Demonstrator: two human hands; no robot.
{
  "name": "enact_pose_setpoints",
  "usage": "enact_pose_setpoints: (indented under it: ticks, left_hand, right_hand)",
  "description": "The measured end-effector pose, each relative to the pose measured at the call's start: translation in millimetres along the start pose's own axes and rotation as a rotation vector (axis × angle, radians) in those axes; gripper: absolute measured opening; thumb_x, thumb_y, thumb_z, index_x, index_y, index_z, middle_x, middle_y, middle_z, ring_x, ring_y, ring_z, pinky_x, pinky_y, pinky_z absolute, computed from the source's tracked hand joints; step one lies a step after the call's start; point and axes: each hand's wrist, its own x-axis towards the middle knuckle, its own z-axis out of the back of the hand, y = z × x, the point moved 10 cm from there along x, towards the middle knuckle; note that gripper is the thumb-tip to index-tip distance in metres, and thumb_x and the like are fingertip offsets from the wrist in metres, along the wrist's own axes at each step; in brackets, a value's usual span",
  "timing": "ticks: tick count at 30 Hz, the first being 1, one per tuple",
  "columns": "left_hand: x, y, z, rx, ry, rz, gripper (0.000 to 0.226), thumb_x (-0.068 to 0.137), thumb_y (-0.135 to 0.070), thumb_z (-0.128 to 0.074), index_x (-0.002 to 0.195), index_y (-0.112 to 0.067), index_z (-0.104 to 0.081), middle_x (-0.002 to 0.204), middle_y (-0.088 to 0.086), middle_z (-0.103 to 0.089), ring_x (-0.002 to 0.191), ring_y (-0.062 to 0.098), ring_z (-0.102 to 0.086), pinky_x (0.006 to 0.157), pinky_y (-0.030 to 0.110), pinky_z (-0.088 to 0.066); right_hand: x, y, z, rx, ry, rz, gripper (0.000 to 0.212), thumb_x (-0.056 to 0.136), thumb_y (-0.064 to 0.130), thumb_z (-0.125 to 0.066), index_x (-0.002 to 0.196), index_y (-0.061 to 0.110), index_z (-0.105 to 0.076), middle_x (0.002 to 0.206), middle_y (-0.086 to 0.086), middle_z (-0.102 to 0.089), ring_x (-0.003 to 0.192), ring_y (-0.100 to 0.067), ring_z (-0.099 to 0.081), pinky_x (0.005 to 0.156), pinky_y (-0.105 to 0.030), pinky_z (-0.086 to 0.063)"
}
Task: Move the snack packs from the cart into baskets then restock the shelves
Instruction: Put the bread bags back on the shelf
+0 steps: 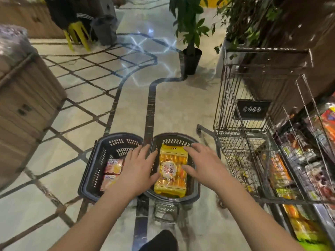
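Note:
Two dark plastic baskets stand side by side on the floor in front of me. The left basket [101, 160] holds two pink snack packs [113, 166]. A large yellow snack pack [171, 171] lies in the right basket [194, 180]. My left hand [137, 167] hovers over the gap between the baskets, fingers spread, its thumb touching the yellow pack's left edge. With fingers apart, my right hand [201, 162] rests on the pack's right edge. The wire cart [235, 127] stands to the right, with several snack packs [279, 171] in it.
A wooden counter [27, 98] sits to the left. A potted plant [192, 58] stands ahead, with a yellow stool [78, 35] and a grey bin [105, 29] further back. Packaged goods [319, 160] lie at the far right. My dark shoe [161, 240] shows at the bottom.

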Motion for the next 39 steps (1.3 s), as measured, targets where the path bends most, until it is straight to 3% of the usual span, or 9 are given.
enact_pose_setpoints:
  ticks: [10,14,22,24,26,29,32,37,39]
  left_hand:
    - [52,33,-56,-0.251,0.077,0.189,0.085,0.098,-0.062,-0.049,0.163,-0.022,-0.011,0.169,0.012,-0.01,0.155,0.033,-0.012,0.126,0.049,-0.016]
    - [52,46,-89,-0.469,0.131,0.348,0.091,0.096,-0.063,-0.053,0.163,-0.018,-0.012,0.165,0.01,-0.021,0.15,0.03,-0.024,0.122,0.045,-0.028]
    - [51,44,-188,-0.906,0.183,0.716,0.104,0.089,-0.072,-0.056,0.163,-0.014,-0.013,0.166,0.012,-0.023,0.152,0.03,-0.026,0.122,0.047,-0.031]
    - [58,40,-213,-0.992,0.147,0.825,0.099,0.087,-0.073,-0.058,0.16,-0.014,-0.025,0.158,0.008,-0.037,0.146,0.028,-0.038,0.117,0.045,-0.037]
    - [67,32,-243,-1.108,0.115,0.938,0.082,0.087,-0.07,-0.064,0.143,-0.015,-0.042,0.134,-0.001,-0.052,0.133,0.023,-0.051,0.105,0.035,-0.046]
    - [87,18,-287,-1.232,0.08,1.061,0.047,0.09,-0.047,-0.073,0.12,-0.017,-0.055,0.105,-0.005,-0.062,0.102,0.016,-0.061,0.083,0.026,-0.046]
    - [106,7,-343,-1.385,0.025,1.192,0.073,0.073,-0.072,-0.073,0.127,-0.026,-0.057,0.113,-0.004,-0.072,0.102,0.015,-0.069,0.097,0.04,-0.056]
    - [135,-13,-421,-1.571,0.041,1.468,0.055,0.091,-0.049,-0.073,0.129,-0.028,-0.039,0.121,-0.005,-0.058,0.113,0.019,-0.058,0.097,0.033,-0.047]
    - [146,-16,-457,-1.614,0.039,1.528,0.077,0.087,-0.052,-0.075,0.144,-0.015,-0.038,0.14,0.006,-0.056,0.123,0.026,-0.058,0.104,0.041,-0.049]
  right_hand:
    - [97,-18,-13,-0.165,0.17,0.102,0.07,0.094,0.056,-0.057,0.155,0.031,-0.033,0.157,-0.003,-0.037,0.142,-0.026,-0.039,0.115,-0.043,-0.038]
    - [130,-17,-39,-0.217,0.262,0.177,0.073,0.093,0.061,-0.054,0.155,0.031,-0.032,0.156,-0.003,-0.04,0.141,-0.025,-0.041,0.114,-0.044,-0.038]
    - [207,-27,-94,-0.308,0.409,0.36,0.073,0.095,0.057,-0.055,0.156,0.026,-0.032,0.157,-0.006,-0.039,0.141,-0.026,-0.042,0.111,-0.039,-0.039]
    - [227,-36,-115,-0.331,0.438,0.397,0.072,0.095,0.056,-0.055,0.156,0.026,-0.031,0.157,-0.007,-0.038,0.14,-0.027,-0.043,0.11,-0.039,-0.04]
    - [245,-46,-139,-0.348,0.467,0.437,0.071,0.096,0.055,-0.055,0.156,0.026,-0.031,0.155,-0.009,-0.039,0.138,-0.028,-0.044,0.109,-0.04,-0.041]
    - [267,-65,-183,-0.347,0.507,0.482,0.07,0.095,0.053,-0.057,0.154,0.023,-0.034,0.151,-0.01,-0.043,0.135,-0.031,-0.046,0.108,-0.043,-0.043]
    - [285,-88,-232,-0.349,0.566,0.5,0.068,0.095,0.051,-0.058,0.153,0.021,-0.037,0.148,-0.01,-0.044,0.132,-0.032,-0.048,0.106,-0.045,-0.044]
    - [320,-117,-315,-0.381,0.638,0.505,0.068,0.095,0.049,-0.06,0.152,0.019,-0.038,0.148,-0.014,-0.044,0.131,-0.036,-0.048,0.104,-0.044,-0.045]
    - [337,-126,-344,-0.381,0.651,0.486,0.066,0.095,0.048,-0.061,0.151,0.02,-0.039,0.149,-0.014,-0.043,0.131,-0.036,-0.048,0.104,-0.044,-0.044]
